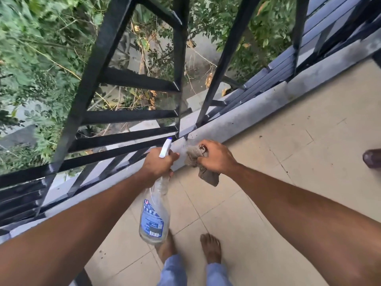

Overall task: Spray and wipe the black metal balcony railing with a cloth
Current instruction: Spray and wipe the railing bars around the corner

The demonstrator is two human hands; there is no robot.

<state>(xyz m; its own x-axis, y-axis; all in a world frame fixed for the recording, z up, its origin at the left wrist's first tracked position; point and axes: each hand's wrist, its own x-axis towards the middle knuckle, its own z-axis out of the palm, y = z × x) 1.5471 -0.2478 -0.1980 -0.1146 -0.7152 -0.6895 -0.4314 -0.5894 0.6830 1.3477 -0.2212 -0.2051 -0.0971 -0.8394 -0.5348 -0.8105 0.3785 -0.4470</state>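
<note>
Black railing low bars shine as if sprayed; my left hand grips the spray bottle, my right hand bunches the cloth by the ledge. Wiping seems mostly ahead.

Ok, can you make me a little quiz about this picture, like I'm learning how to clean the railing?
1. True or false: the left hand holds the spray bottle.
2. Pick one: what does the right hand grip? A) a sponge B) a cloth C) a brush
3. Fill the gap: the bars of the railing are coloured ____.

Key: 1 true; 2 B; 3 black.
</note>
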